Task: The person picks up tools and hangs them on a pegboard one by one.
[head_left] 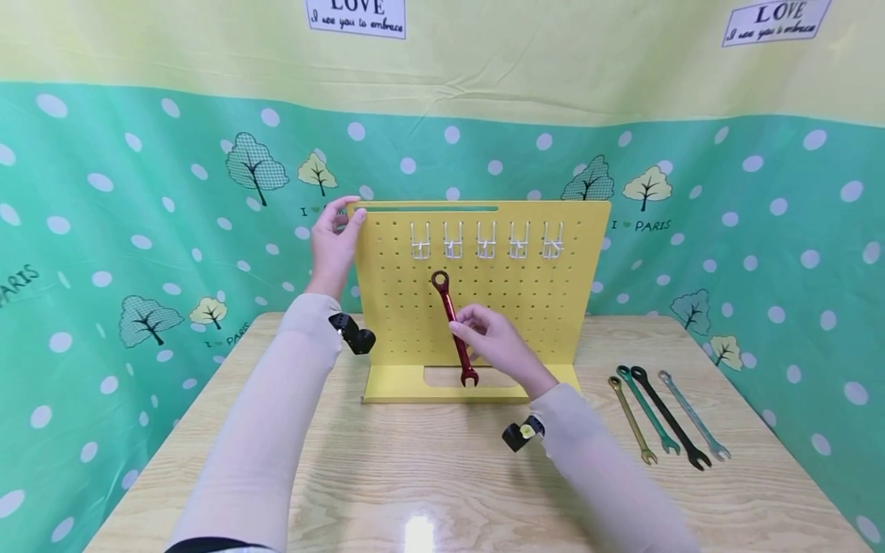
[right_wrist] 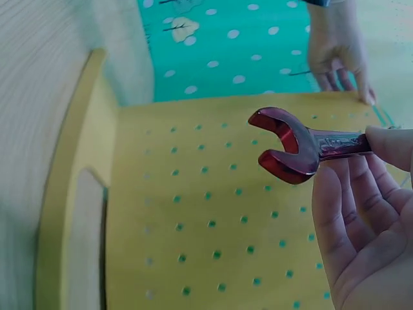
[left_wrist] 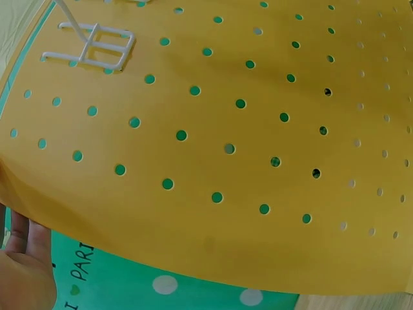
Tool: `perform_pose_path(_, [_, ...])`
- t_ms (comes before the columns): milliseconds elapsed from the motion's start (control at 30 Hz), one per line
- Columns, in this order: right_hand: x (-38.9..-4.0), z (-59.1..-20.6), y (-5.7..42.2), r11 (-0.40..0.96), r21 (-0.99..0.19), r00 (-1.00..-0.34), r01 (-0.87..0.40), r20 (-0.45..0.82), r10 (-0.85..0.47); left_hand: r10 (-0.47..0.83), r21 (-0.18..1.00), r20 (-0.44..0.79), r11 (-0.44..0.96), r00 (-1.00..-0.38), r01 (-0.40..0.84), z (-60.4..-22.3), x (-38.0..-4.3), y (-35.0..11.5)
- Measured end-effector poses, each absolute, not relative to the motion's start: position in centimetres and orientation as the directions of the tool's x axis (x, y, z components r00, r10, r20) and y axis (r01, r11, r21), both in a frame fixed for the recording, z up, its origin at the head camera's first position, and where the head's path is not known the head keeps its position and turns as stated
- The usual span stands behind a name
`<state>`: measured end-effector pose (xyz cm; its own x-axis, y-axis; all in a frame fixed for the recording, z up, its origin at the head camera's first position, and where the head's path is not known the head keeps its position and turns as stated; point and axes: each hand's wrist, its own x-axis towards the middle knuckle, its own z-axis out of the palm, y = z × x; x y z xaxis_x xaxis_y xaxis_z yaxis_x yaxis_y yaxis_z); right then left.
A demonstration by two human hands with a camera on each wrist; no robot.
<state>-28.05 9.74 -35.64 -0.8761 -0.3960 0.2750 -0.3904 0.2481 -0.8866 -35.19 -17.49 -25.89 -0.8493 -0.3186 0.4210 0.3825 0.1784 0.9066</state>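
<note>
A yellow pegboard [head_left: 408,324] stands upright on the table, with several white wire hooks [head_left: 420,245] in a row near its top. My left hand [head_left: 332,250] grips the board's upper left corner, thumb on the front and fingers behind. In front of the board, my right hand [head_left: 492,339] pinches a red combination wrench [head_left: 448,302] by its shaft. The wrench's ring end points up, below the hooks, and its open-jawed end [right_wrist: 290,145] points down. In the left wrist view, part of the left hand [left_wrist: 27,268] shows at the board's edge.
Several more wrenches lie side by side on the right of the wooden table [head_left: 415,476]: a gold one [head_left: 631,418], a green one [head_left: 648,408], a black one [head_left: 669,418] and a silver one [head_left: 694,415]. A green patterned curtain [head_left: 173,253] hangs behind and beside the table.
</note>
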Motion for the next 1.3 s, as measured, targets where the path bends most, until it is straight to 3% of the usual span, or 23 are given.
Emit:
perform_pose_path(633, [-29.6, -33.6, 5.2, 0.09, -0.899, -0.865, -0.429, 0.38, -0.328, -0.32, 0.91, 0.414, 0.166, -0.852, 0.38, -25.9, -35.1, -17.5])
perform_pose_path(1300, [-31.3, -34.9, 3.7, 0.1, -0.948, -0.931, -0.302, 0.271, -0.243, -0.32, 0.907, 0.421, 0.168, -0.849, 0.387, -26.1, -35.2, -17.5])
